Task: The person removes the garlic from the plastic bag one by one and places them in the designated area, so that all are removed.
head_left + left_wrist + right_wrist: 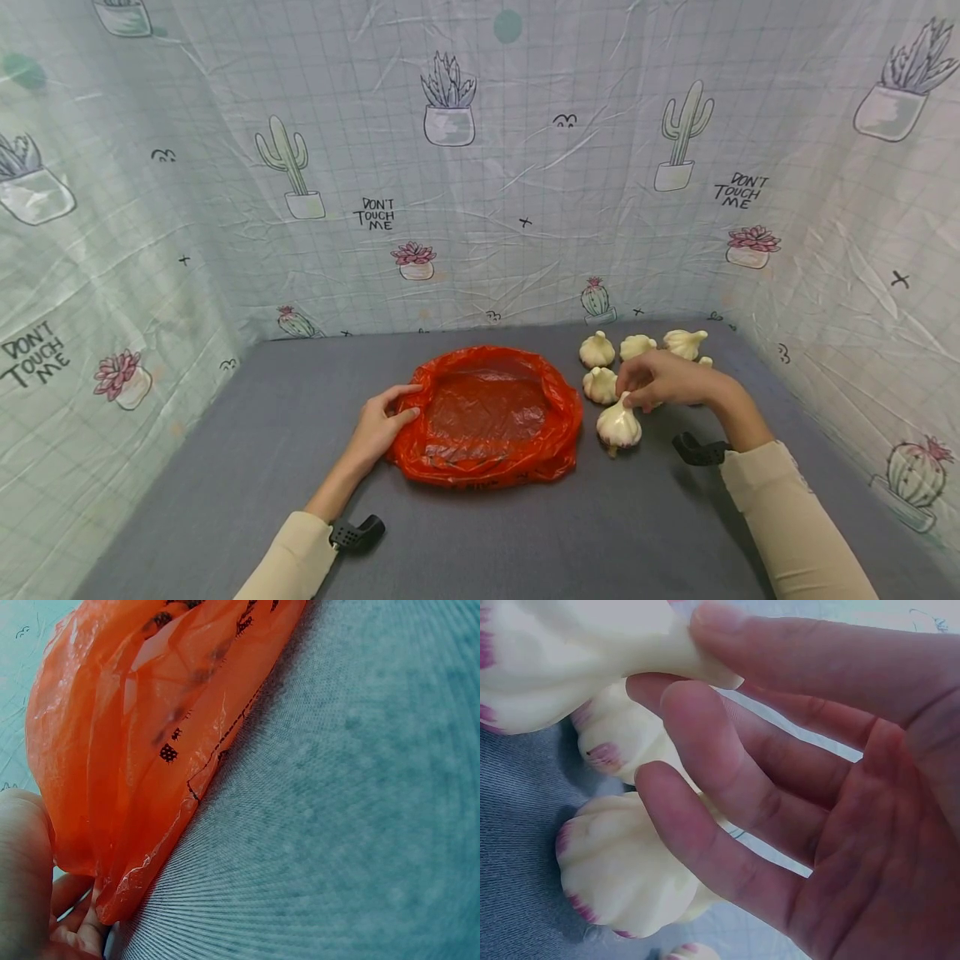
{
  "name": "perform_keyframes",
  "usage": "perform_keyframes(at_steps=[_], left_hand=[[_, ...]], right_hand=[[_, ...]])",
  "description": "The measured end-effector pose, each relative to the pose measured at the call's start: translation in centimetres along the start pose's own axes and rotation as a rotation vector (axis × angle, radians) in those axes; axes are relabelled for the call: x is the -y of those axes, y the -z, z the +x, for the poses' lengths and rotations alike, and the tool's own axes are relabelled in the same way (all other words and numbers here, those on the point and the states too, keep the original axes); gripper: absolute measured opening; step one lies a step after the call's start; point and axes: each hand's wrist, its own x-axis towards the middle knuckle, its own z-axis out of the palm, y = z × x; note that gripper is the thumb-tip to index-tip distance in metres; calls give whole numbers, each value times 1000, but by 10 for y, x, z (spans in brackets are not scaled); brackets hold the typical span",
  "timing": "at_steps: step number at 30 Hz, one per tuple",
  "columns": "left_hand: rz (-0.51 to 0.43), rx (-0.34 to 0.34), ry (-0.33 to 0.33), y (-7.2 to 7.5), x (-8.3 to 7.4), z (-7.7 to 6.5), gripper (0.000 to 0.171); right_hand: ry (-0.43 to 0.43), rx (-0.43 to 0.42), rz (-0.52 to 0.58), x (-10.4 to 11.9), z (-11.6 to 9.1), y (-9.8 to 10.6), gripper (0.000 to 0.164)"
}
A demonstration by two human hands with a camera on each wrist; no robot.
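A red plastic bag (491, 475) sits with its mouth spread wide and its rim rolled outward. My left hand (382, 425) grips the bag's left edge between thumb and fingers. In the left wrist view, the bag's side (165, 750) shows creases and black print, with fingers partly hidden behind it. My right hand (667, 379) pinches a garlic bulb (619, 427) by its stem, right of the bag. Up close, thumb and forefinger meet on that stem, and the bulb (562, 660) has purple marks. The other fingers curve loosely below.
Several more garlic bulbs stand behind and around the right hand, among them one at the back left (597, 350) and one at the back right (684, 342). Some are partly hidden by the hand. A patterned curtain (495, 183) encloses the grey table (525, 542).
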Motion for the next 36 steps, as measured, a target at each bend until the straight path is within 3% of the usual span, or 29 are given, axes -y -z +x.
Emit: perform_keyframes(at_steps=[25,36], left_hand=[[3,-12,8,-1,-2,0,36],[33,-18,18,-1,-1,0,37]], right_hand=[[-4,20,49,2,-1,0,16],[13,-18,-15,4,0,-1,18]])
